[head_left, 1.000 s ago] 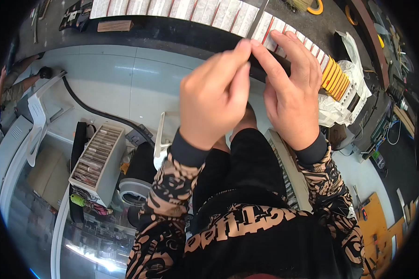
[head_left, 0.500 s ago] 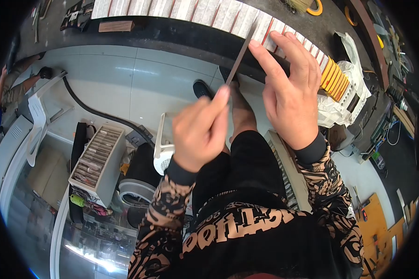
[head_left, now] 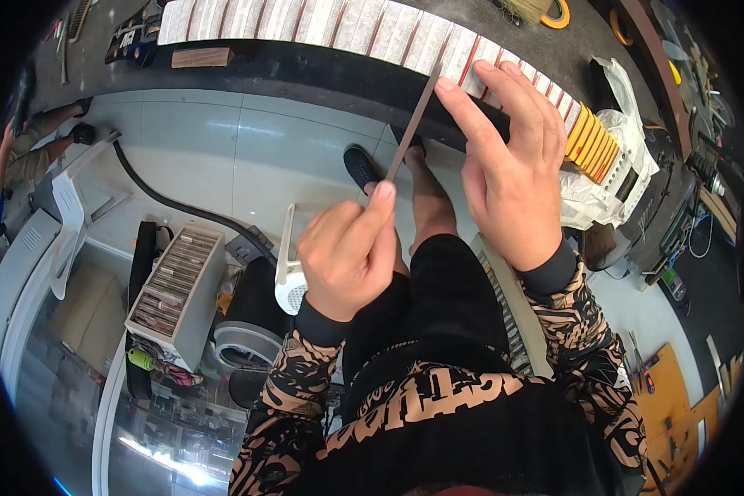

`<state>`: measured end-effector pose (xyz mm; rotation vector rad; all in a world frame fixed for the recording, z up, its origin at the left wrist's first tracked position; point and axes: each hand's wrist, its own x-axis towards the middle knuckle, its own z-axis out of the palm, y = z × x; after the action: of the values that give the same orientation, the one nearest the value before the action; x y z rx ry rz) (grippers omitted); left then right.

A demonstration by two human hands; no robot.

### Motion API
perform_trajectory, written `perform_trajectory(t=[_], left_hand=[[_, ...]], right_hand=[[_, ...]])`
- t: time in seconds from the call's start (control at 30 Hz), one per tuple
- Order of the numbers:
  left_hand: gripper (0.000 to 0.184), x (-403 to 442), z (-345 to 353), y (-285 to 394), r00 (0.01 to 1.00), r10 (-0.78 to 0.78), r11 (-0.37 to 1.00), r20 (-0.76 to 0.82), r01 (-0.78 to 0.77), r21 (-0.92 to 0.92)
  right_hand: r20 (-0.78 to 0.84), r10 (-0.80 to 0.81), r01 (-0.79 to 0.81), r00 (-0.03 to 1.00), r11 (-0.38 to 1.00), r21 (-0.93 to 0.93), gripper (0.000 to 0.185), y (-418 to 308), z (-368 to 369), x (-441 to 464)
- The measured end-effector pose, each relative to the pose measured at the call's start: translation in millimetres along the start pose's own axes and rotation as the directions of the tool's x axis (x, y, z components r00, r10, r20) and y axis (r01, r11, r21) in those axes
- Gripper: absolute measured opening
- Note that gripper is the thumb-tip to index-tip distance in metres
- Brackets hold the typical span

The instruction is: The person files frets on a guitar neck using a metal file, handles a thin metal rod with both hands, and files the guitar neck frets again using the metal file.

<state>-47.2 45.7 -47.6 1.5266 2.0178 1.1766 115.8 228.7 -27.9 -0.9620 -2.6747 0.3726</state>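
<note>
In our left hand (head_left: 347,256) we pinch one end of a thin flat strip (head_left: 416,124), its far end at the near edge of a row of white blocks (head_left: 306,21) on the desk (head_left: 99,62). We spread our right hand (head_left: 517,174) over the row, index fingertip just beside the strip. Yellow blocks (head_left: 591,145) continue the row rightward; a small wooden block (head_left: 202,57) lies near its left end.

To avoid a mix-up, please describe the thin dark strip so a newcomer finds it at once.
Start at the dark workbench, then follow its curved row of white blocks. Between this row and the left hand slants the thin strip, gripped at its lower end. Unlike the blocks, it is slim, dark and hand-held.
</note>
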Motion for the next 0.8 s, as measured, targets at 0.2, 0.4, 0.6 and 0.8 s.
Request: perform_trajectory(t=[0.2,0.4,0.6,0.8], left_hand=[[0.039,95,43,3,0.989,0.014,0.992,-0.146,-0.032,-0.126],[0.059,5,-5,20,0.996,-0.086,0.996,0.015,0.085,0.021],[0.048,92,28,15,0.998,-0.024,0.999,-0.059,0.026,0.035],[0.059,11,-16,33,0.991,-0.107,0.986,0.083,0.096,0.135]], right_hand=[[0.05,0.057,-0.056,0.997,0.998,-0.011,0.084,-6,-6,1],[0.001,0.009,-0.009,1.0,1.0,0.014,0.083,-1,-1,0],[0.055,0.032,-0.033,0.998,0.999,0.016,0.082,-6,-10,6],[0.084,0.039,-0.038,0.996,0.999,-0.003,0.072,-9,-14,12]])
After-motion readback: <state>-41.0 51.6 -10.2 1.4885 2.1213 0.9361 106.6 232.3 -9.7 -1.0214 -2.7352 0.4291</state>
